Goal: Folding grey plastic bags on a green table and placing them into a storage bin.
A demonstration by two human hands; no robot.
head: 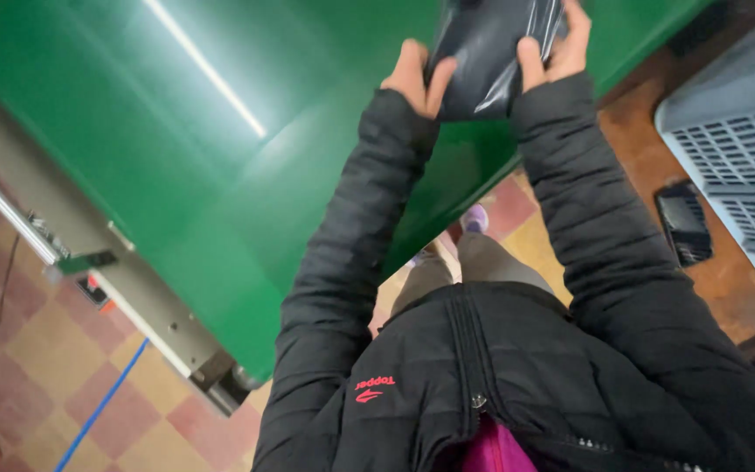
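**Both hands grip a dark bag over the green table**

Nearest the camera, a black padded jacket (500, 376) fills the lower frame, its zip partly open over a pink layer (493, 450). Below it show grey trouser legs (482, 262) and a shoe (474, 218) on a tiled floor (37, 350) of red and tan squares, crossed by a blue line (102, 404).

Farther out, two black sleeves reach up to the green table (176, 149), whose glossy top reflects a strip of light. Past its edge, the left hand (414, 77) and right hand (561, 48) hold a dark plastic bag (491, 52) between them. The left hand clamps the bag's near corner with thumb on top; the right hand closes on the opposite side, thumb pressed into the film. Both are curled tight on the plastic, neither spread. The bag sits at the table's far edge, partly cut off by the top of the frame, so its contents cannot be told.

The step in hand looks like handling or pressing the bag on the table. Any next move would call for a steady two-handed grip, since the slick film creases and could slip.

Off to the right, a grey slatted crate (736, 140) stands on the floor, with a small black device (683, 223) lying just beside it.
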